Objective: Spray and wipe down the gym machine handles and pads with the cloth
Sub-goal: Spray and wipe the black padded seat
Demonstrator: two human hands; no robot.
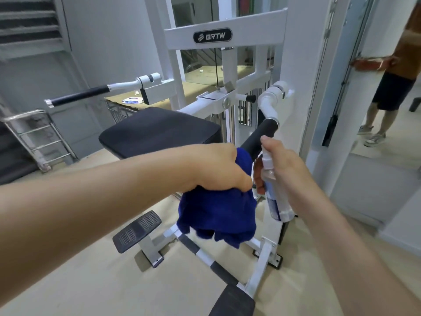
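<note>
A white gym machine (227, 26) with a black pad (159, 131) stands in front of me. My left hand (216, 169) grips a blue cloth (218, 215) wrapped over the lower end of the right black handle (262, 133). The cloth hangs down below the hand. Beside it, my right hand (282, 165) holds a clear spray bottle (275, 197) upright, thumb near its nozzle, close to the same handle. The left black handle (77, 98) sticks out bare at the far left.
Black footplates (136, 231) and the white base frame (262, 267) sit low on the beige floor. A metal stair railing (38, 137) is at the left. A mirror at the right shows a standing person (391, 87). A packet (132, 100) lies on a ledge behind.
</note>
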